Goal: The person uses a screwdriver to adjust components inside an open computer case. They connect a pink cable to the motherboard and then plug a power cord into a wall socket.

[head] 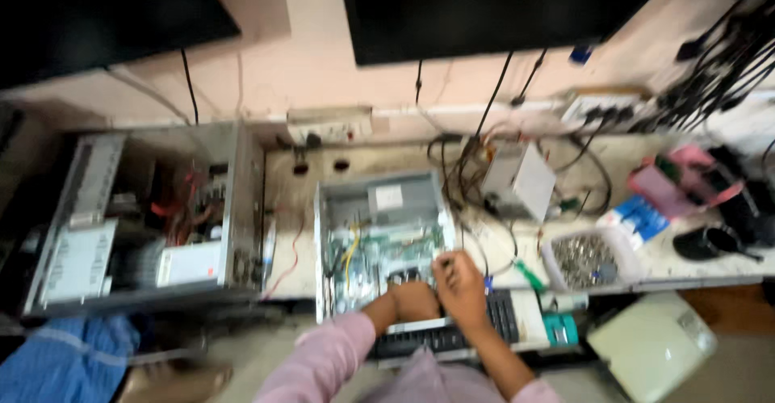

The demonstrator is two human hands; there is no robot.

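Reaching into the open grey metal computer case [379, 241], left hand [413, 300] and right hand [462, 283], both curled, grip unclear; boards look fragile — hold the case's stiff rim.

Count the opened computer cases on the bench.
2: a large case at the left, a smaller case at centre under both hands. Others may lie out of frame.

Open PC case [379, 237] center, bigger case [145, 217] left, screw tub [589, 259] right.

Tub of screws [588, 259], larger open computer case [145, 217], monitors [492, 3]
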